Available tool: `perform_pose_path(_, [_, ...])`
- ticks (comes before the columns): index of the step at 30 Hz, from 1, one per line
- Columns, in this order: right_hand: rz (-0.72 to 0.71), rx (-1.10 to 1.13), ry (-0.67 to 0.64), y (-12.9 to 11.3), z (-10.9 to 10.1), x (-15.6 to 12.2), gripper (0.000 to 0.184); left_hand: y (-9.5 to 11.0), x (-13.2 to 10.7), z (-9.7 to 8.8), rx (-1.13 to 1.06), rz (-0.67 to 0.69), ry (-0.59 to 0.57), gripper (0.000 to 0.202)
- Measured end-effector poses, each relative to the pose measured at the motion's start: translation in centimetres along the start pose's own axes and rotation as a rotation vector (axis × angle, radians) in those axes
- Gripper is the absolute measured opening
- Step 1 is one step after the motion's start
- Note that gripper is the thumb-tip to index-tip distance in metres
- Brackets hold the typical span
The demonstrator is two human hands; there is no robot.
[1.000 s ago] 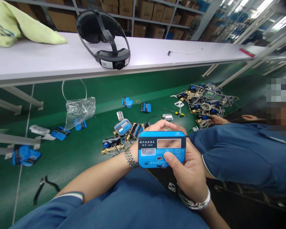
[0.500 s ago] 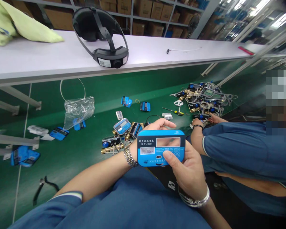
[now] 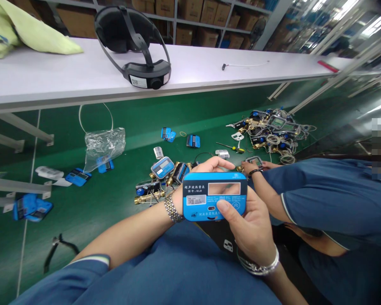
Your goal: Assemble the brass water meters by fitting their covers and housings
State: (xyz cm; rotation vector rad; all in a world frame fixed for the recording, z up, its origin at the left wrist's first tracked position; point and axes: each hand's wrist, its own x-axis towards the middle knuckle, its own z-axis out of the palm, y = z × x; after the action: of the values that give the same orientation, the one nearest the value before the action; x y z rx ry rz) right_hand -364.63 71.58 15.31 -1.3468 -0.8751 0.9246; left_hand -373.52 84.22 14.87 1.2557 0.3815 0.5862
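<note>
Both of my hands hold a blue meter face plate (image 3: 206, 190) with a black label panel and a small clear window, front side up, above my lap. My left hand (image 3: 206, 167) is wrapped behind its top edge, a metal watch on the wrist. My right hand (image 3: 250, 226) grips its right end, the thumb pressed on the lower front; a silver bracelet circles that wrist. Just beyond the plate, on the green floor, lies a cluster of brass-bodied meters (image 3: 161, 178) with blue displays.
A co-worker in a blue shirt (image 3: 330, 199) sits to my right, a hand holding a small meter (image 3: 254, 162). Behind lies a pile of wired meters (image 3: 273, 131). A white bench (image 3: 82, 80) carries a black headset (image 3: 136, 46). Blue covers, a plastic bag (image 3: 104, 146), a screwdriver (image 3: 231, 147) and pliers (image 3: 55, 250) lie scattered.
My hands and the blue plate have hardly moved. The co-worker's arm has drawn back from the wired pile toward me, now with a small meter in hand.
</note>
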Motion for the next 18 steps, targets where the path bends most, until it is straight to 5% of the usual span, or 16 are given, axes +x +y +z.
perform_pose_path(18, [0.012,-0.066,0.019,-0.7,0.4,0.0,0.02,-1.5,0.7,-0.2,0.113,-0.045,0.002,0.042])
